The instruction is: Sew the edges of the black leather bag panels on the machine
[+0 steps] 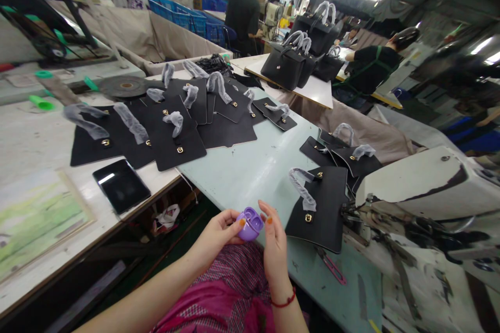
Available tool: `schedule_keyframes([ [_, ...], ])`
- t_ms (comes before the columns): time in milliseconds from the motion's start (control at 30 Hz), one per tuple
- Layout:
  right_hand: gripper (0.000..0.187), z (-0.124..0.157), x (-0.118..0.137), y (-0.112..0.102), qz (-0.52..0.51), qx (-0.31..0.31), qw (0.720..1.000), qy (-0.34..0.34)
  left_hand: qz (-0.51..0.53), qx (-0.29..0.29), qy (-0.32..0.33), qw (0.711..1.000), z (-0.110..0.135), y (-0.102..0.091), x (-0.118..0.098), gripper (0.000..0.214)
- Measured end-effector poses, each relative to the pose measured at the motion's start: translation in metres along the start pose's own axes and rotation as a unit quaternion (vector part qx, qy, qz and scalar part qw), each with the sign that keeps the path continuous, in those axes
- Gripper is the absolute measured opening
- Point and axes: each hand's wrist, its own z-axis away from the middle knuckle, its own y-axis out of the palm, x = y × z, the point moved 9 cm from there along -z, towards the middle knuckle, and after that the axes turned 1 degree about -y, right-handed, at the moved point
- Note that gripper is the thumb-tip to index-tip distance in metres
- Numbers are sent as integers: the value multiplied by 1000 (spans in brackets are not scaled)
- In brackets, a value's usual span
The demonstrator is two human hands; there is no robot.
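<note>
Head view, hands (pixel 250 239) holding unmarked purple case (pixel 250 223)

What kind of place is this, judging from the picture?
Most likely a handbag factory floor. Black bag panels with wrapped handles cover the table, finished black handbags stand behind, and a sewing machine sits at the right.

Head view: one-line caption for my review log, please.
Both hands, left hand and right hand, hold a small open purple case at a pale green worktable strewn with black bag panels.
</note>
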Motion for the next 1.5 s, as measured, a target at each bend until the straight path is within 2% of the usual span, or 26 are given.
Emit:
schedule_keyframes([
  [133, 48, 0, -26, -11, -51, -57, 993, 94, 18, 17, 6, 1000, 1, 1, 0, 32],
  [267, 48, -2, -38, -5, -68, -16, 985, 157, 25, 28, 8, 999, 1, 2, 1, 35],
  [400, 41, -5, -28, -1, -81, 27, 982, 167, 28, 36, 9, 999, 0, 1, 1, 34],
  [500, 37, -7, -15, 0, -83, 48, 984, 152, 33, 58, 19, 998, 1, 3, -1, 33],
  [633, 32, -5, 13, -2, -25, 61, 994, 83, 56, 87, 33, 994, 3, 5, -3, 31],
  [800, 27, 1, 55, -3, 74, 69, 995, -21, 50, 84, 55, 994, 6, 1, -8, 31],
  [900, 26, 3, 64, -3, 102, 67, 992, -44, 40, 86, 58, 994, 7, 4, -12, 32],
  [1067, 27, 0, 53, -4, 110, 68, 991, -27, 29, 81, 42, 995, 4, 8, -11, 30],
  [1267, 28, -1, 28, 0, 103, 78, 992, 11, -9, 26, 1, 1000, -3, -1, 2, 30],
  [1500, 34, -3, 3, 2, 62, 89, 992, 71, -13, 2, -16, 1000, -3, -4, 8, 32],
])
